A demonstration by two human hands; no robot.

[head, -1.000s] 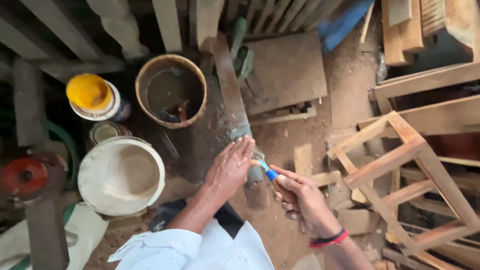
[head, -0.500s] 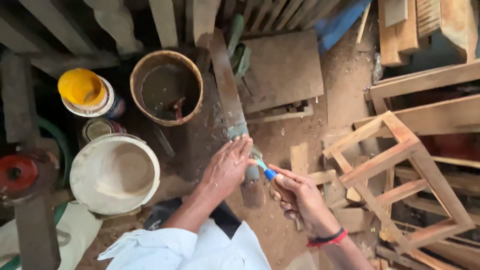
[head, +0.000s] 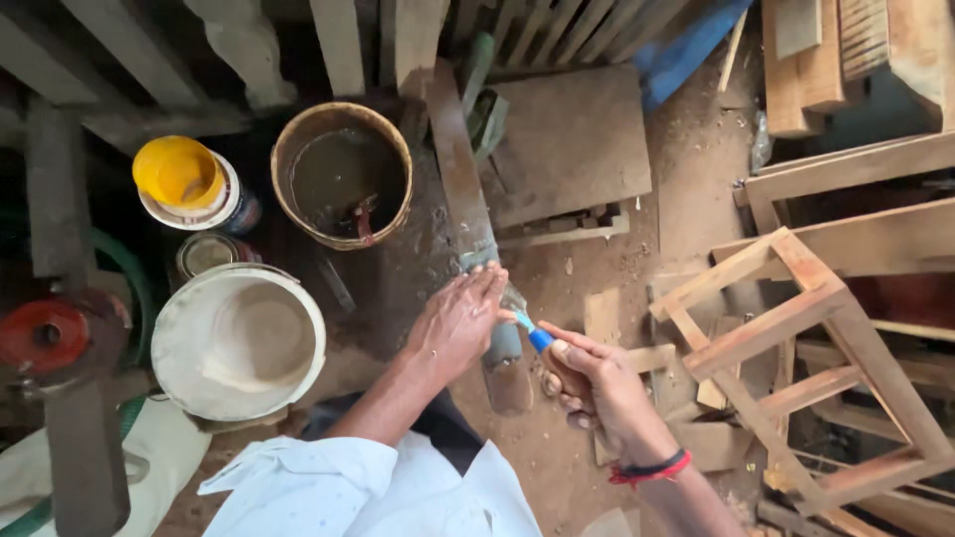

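The right hand (head: 597, 393), just right of the frame's centre, has its grip closed around a small tool (head: 532, 336) with a blue collar; the tool's tip points up and left toward the left hand. What the tip is made of is too small to tell. The left hand (head: 460, 323) lies flat, fingers together and stretched out, pressing down on a long narrow plank (head: 460, 169) that runs from the upper middle of the frame to the centre; it clasps nothing. The tool tip meets the plank right at the left fingertips, where the wood looks grey and smeared.

My reading is that the step in hand is working something into or onto that grey patch of the plank, with the left hand steadying it. A next stroke would call for firm pressure from the left hand and a short, controlled move of the tip along the wood.

Around them, on the dusty floor (head: 686, 179): a brown bucket (head: 341, 174) of dark liquid at upper left of centre, a yellow-lidded can (head: 184, 184) further left, a white bucket (head: 239, 343) at lower left, a flat board (head: 572, 139) above the hands, and a bare wooden frame (head: 796, 358) at right.
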